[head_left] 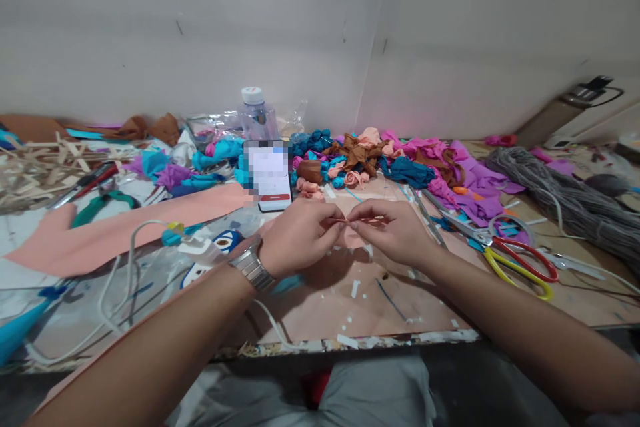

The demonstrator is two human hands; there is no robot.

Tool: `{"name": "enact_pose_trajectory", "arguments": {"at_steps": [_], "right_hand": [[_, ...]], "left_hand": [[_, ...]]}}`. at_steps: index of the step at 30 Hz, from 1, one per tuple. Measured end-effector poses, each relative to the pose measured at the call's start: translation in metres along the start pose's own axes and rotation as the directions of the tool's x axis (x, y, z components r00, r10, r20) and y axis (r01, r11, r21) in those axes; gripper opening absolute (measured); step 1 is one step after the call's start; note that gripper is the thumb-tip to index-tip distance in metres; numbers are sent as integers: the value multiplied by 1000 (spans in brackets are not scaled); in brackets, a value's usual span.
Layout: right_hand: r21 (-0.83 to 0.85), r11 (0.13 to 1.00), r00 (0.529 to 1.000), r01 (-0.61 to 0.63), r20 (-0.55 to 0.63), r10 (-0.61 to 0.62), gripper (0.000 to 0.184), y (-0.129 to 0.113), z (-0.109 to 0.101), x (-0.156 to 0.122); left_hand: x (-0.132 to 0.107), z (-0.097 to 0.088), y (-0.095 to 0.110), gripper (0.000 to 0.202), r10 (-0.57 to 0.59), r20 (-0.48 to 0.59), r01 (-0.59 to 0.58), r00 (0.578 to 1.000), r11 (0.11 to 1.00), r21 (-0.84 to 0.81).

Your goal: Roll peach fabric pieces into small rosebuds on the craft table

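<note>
My left hand (299,233) and my right hand (393,230) meet over the middle of the worktable (380,337). Both pinch a thin pink strip (357,219) stretched between their fingertips. A metal watch (251,269) sits on my left wrist. Under the hands lies a peach sheet (350,300) dotted with small white scraps. Just behind the hands stands a phone (270,175), its screen lit.
Small rolled fabric flowers in teal, brown, pink and purple (380,157) are piled behind the phone. Red and yellow scissors (520,260) lie at right beside grey yarn (565,197). A long peach strip (125,230), green pliers (103,205), a white cable (117,280) and wooden sticks (45,163) crowd the left. A plastic bottle (256,113) stands by the wall.
</note>
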State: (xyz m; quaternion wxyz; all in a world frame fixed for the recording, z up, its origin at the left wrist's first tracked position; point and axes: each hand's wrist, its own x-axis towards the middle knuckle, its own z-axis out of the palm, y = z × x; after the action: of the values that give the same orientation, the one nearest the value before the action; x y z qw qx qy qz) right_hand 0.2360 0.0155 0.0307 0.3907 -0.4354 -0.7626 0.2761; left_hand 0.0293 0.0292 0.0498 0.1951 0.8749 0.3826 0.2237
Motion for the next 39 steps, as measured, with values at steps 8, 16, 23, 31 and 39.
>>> {"name": "enact_pose_trajectory", "arguments": {"at_steps": [8,16,23,31,39], "right_hand": [[-66,995,997,71,-30,-73,17,0,0,-2],[-94,992,993,88,-68,-94,19,0,-2,-3],[-30,998,995,57,-74,-60,20,-3,-1,-3],[21,1000,997,6,-75,-4,18,0,1,-3],[33,999,998,-15,-55,17,20,0,0,0]], "left_hand": [[-1,1,-2,23,-2,-10,2,1000,996,-88],[-3,1,-3,16,-36,-49,25,998,978,-208],[-2,-2,0,11,17,-61,-26,998,988,-152],[-3,-1,-1,14,-4,-39,-2,999,988,-154],[-2,-5,-1,14,18,-17,-21,1000,984,-176]]}}
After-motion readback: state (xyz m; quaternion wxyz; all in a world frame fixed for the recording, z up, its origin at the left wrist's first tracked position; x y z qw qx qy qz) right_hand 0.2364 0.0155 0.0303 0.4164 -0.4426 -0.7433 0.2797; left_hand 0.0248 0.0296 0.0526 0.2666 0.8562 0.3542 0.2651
